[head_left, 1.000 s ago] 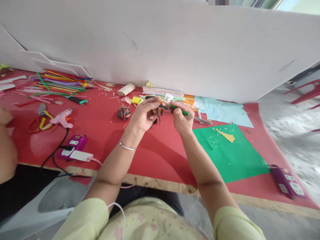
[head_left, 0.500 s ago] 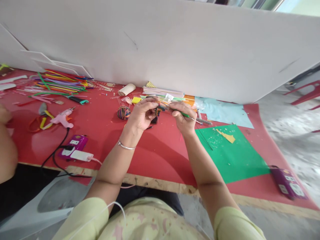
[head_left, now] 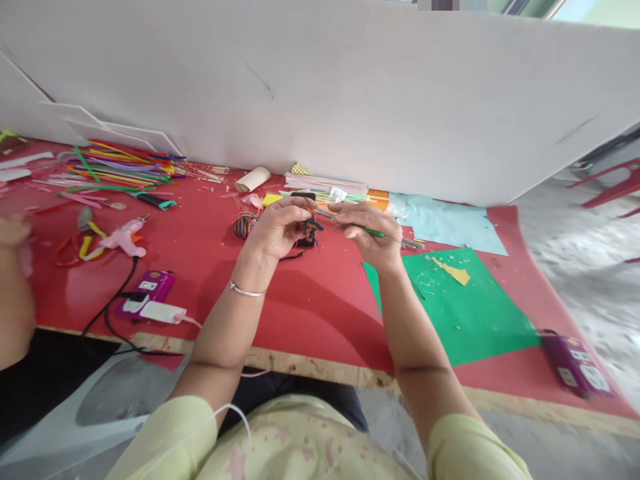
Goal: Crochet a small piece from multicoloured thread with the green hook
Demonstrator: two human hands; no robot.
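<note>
Between thumb and fingers, my left hand point(head_left: 281, 228) pinches a small piece of multicoloured crochet work point(head_left: 312, 229). My right hand point(head_left: 369, 230) is closed around a crochet hook point(head_left: 373, 232) with a green grip; its metal tip points left and reaches the upper edge of the yarn piece. Whether the tip sits inside a loop is too small to tell. Left of my left hand lies a ball of multicoloured yarn point(head_left: 244, 226) on the red table. A dark phone-like object point(head_left: 305, 241) lies behind the yarn piece, partly covered by my left hand.
Left on the red table point(head_left: 320, 300) are a pink glue gun point(head_left: 125, 237), pliers point(head_left: 90, 233), a purple power strip point(head_left: 153, 290) and colourful pipe cleaners point(head_left: 130, 163). A green sheet point(head_left: 450, 313) lies right. Another person's arm point(head_left: 15, 293) rests at the far left. A white board point(head_left: 320, 93) stands behind.
My hands have moved slightly apart, the left one a little leftward. The hook has drawn back to the right from the yarn piece, and more of the dark object shows.
</note>
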